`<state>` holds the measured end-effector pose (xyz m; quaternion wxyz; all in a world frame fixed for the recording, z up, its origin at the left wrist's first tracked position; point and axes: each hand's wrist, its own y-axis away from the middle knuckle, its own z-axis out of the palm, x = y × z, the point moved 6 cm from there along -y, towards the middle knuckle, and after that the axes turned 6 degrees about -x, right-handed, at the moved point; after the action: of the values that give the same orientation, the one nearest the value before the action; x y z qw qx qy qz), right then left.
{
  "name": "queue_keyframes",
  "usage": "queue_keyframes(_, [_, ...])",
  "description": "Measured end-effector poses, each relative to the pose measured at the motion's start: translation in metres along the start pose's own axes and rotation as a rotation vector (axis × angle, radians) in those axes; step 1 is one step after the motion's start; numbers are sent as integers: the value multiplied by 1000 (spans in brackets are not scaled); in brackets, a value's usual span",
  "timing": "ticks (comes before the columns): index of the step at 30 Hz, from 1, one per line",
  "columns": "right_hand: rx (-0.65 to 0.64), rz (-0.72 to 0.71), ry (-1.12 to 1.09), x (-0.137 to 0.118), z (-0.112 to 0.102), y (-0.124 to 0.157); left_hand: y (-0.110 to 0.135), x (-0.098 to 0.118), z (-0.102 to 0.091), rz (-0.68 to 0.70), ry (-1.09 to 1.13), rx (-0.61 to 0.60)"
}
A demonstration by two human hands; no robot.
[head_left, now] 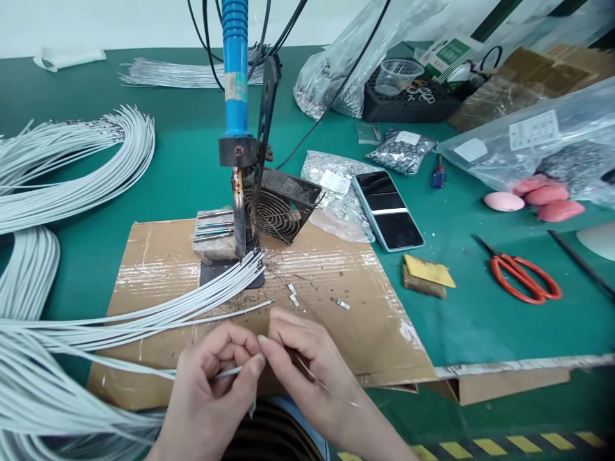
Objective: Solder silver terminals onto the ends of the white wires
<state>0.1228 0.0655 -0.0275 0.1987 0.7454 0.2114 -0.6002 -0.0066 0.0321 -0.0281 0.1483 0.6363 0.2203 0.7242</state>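
Note:
My left hand (pixel 211 384) is closed around a white cable (pixel 228 372), with thumb and forefinger pinched together. Touching those fingertips is my right hand (pixel 307 365), also closed in a pinch. A thin shiny wire (pixel 303 367) runs through its palm and trails toward the wrist. The cable's end is hidden by my fingers. Just beyond my hands stands a soldering iron (pixel 235 83) with a blue handle, clamped tip down. White cables (pixel 206 301) lie in a bundle with their stripped ends by the tip. Small metal-and-white connectors (pixel 293 294) rest on the cardboard (pixel 336 333).
A small black fan (pixel 278 208) leans behind the iron. Coiled white cables (pixel 110 179) fill the left side. To the right lie a phone (pixel 389 210), a yellow sponge (pixel 427 275), orange-handled scissors (pixel 523 278) and pink foam pieces (pixel 548 195). Plastic bags (pixel 519 134) crowd the back right.

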Motion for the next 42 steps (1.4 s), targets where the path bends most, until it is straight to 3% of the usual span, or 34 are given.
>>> queue_keyframes(4, [36, 47, -152, 5, 2, 4, 1, 0, -2, 0, -25, 24])
queue_keyframes(10, [401, 33, -228, 16, -25, 15, -1, 3, -5, -11, 9, 42])
queue_keyframes(15, [370, -93, -7, -1, -19, 13, 1, 5, -4, 29, -24, 53])
queue_keyframes(18, [419, -198, 121, -10, -15, 14, 2, 5, -4, 60, -60, 71])
queue_keyframes(23, [459, -485, 609, -24, 2, 23, 1, -1, -3, 6, -43, 20])
queue_keyframes(25, [463, -535, 711, -23, 4, 25, 0, -2, -3, -18, -29, -6])
queue_keyframes(27, [521, -487, 702, -16, -5, 26, -1, -3, -5, -28, -23, -12])
queue_keyframes(30, [671, -282, 658, 1, -33, 24, -5, -2, -11, 7, -15, 23])
queue_keyframes(33, [673, -120, 682, 19, -54, 18, -11, 2, -15, 94, 13, 74])
queue_keyframes(36, [594, -82, 741, 31, -57, 12, -16, 4, -16, 134, 49, 95])
queue_keyframes(42, [517, -106, 796, 35, -42, 10, -18, 5, -14, 147, 43, 108])
